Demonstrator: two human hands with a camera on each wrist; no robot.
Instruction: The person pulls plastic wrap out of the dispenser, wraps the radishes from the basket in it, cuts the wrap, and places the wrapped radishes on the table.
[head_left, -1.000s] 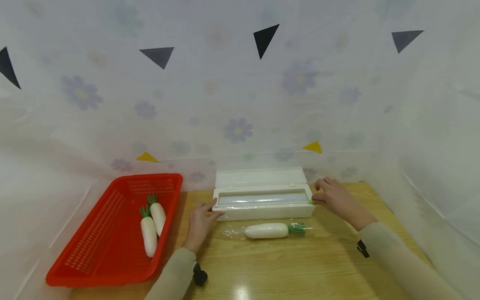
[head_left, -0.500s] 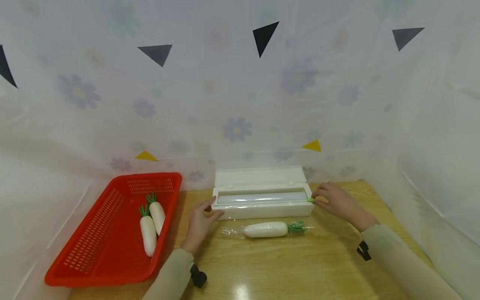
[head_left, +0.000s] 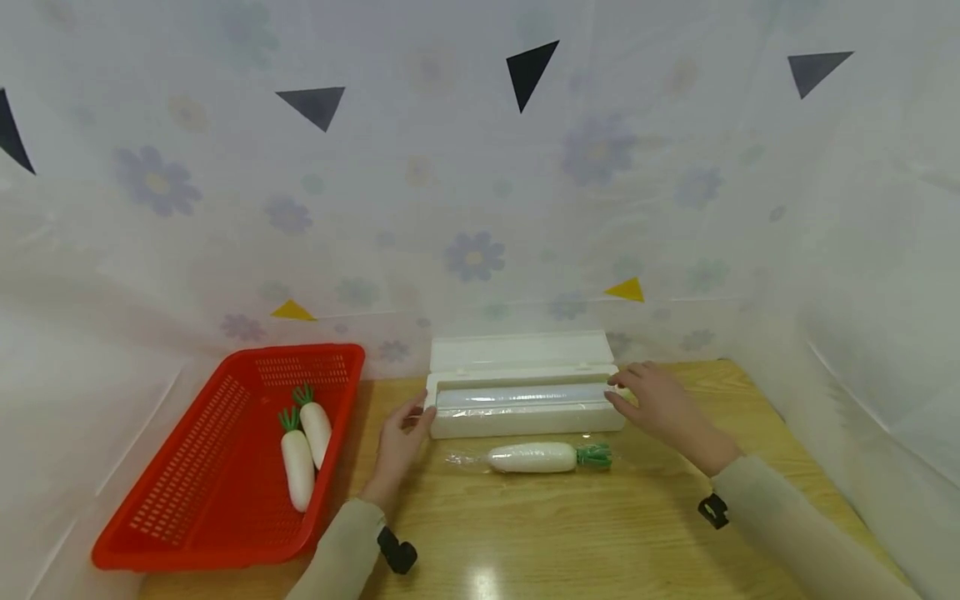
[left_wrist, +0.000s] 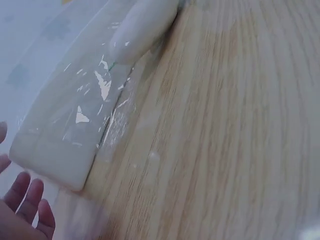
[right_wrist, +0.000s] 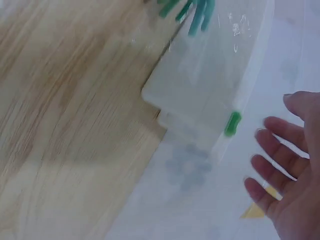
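A long white cling film box (head_left: 525,421) with its lid raised lies across the table, a film roll (head_left: 525,394) inside. My left hand (head_left: 397,446) is at the box's left end; in the left wrist view its fingers (left_wrist: 32,200) are loosely bent beside that end. My right hand (head_left: 660,408) is at the right end; in the right wrist view its fingers (right_wrist: 280,152) are spread, apart from the green slider (right_wrist: 232,124). A white radish (head_left: 532,457) with green leaves, wrapped in clear film, lies in front of the box.
At the left stands a red plastic basket (head_left: 217,542) holding two white radishes (head_left: 297,471). The wooden table (head_left: 570,533) runs back to a white flower-patterned curtain (head_left: 480,183) behind the box, with more sheeting at both sides.
My right hand has moved slightly left over the box's right end, and the green slider is now hidden in the head view. My left thumb has drawn back from the box's front toward its left end.
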